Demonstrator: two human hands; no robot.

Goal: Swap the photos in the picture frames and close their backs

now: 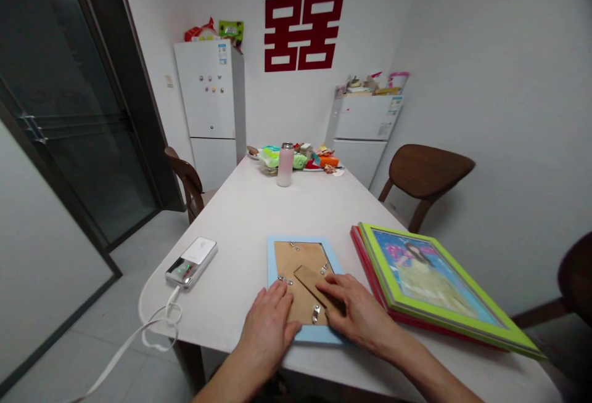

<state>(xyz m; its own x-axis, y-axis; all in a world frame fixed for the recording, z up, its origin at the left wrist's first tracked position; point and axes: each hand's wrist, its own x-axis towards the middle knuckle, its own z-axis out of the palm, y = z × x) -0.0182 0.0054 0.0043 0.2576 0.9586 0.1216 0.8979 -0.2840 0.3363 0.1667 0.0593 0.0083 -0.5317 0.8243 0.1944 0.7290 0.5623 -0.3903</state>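
A light-blue picture frame (272, 258) lies face down near the table's front edge. Its brown backing board (303, 310) shows, with several small metal clips around the border. A brown stand leg (305, 275) crosses the board at a slant. My left hand (271, 323) rests over the frame's left side, fingers stretched out on the edge and board. On the right, my right hand (354, 313) has its thumb and fingers around the lower part of the stand leg, partly hiding it and the frame's right edge.
A stack of frames (388, 286), the top one green with a picture, lies at right. On the left are a power bank (192, 261) and white cable (124, 354). A pink bottle (285, 166) and packets (272, 158) stand far back. Chairs (425, 172) flank the table (231, 304).
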